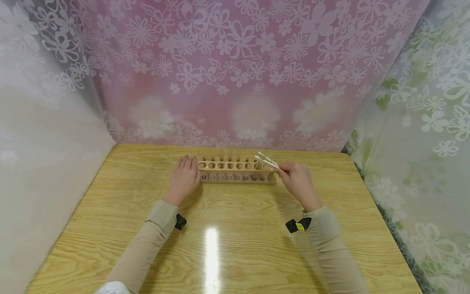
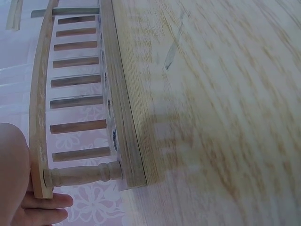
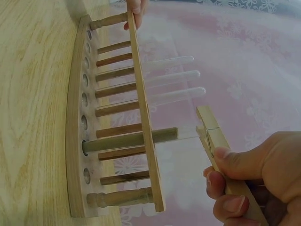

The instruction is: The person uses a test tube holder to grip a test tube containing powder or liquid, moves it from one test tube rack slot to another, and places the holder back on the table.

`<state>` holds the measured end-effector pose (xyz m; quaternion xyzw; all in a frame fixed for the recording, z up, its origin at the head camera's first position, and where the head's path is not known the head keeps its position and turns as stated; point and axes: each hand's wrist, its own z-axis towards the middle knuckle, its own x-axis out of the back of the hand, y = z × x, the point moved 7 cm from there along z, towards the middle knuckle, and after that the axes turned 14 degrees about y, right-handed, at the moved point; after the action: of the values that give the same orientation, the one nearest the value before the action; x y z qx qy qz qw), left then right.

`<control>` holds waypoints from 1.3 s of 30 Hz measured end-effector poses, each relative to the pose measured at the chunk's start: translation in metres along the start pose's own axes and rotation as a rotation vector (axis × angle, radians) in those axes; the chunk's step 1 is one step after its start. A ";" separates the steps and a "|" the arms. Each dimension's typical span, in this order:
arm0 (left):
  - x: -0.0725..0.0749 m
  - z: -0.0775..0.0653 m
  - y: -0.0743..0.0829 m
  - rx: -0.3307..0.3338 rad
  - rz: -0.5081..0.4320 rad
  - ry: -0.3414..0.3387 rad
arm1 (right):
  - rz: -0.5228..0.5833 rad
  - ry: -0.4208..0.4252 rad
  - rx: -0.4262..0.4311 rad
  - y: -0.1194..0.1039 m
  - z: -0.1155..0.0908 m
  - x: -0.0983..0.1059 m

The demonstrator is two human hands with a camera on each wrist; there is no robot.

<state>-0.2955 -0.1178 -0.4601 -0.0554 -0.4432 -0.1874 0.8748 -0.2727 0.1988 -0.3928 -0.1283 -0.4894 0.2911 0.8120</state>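
Observation:
A wooden test tube rack (image 1: 235,182) stands on the table. My left hand (image 1: 183,179) grips its left end, with fingertips (image 2: 44,216) behind the top plank. My right hand (image 1: 298,183) holds a wooden test tube clamp (image 3: 217,137) by its handle, thumb on the side near the spring. The clamp's jaws are spread, right at the mouth of a test tube (image 3: 164,135) with greenish-brown contents. That tube stands in a hole near the rack's right end. Three clear test tubes (image 3: 174,96) sit upside down on the pegs behind, round ends up.
The wood-grain table (image 1: 242,253) runs out in front of the rack. Behind it hangs a pink flowered curtain (image 1: 220,102), with pale curtains at both sides. Short wooden pegs (image 3: 124,177) line the rack's back.

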 end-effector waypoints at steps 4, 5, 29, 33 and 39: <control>-0.001 0.000 0.000 0.005 -0.003 -0.013 | 0.001 -0.001 0.010 0.002 -0.001 -0.005; 0.000 0.000 0.000 0.006 -0.006 -0.013 | -0.001 -0.002 0.010 0.002 -0.001 -0.006; 0.002 0.000 0.002 -0.022 0.005 0.040 | 0.000 -0.035 -0.038 0.012 -0.009 -0.022; 0.003 0.000 0.002 -0.022 0.009 0.044 | -0.012 -0.044 -0.048 0.012 -0.010 -0.022; 0.005 0.001 0.002 -0.024 0.006 0.049 | -0.030 -0.059 -0.069 0.013 -0.010 -0.021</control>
<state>-0.2930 -0.1170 -0.4556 -0.0625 -0.4192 -0.1915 0.8853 -0.2761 0.1969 -0.4189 -0.1402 -0.5246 0.2655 0.7966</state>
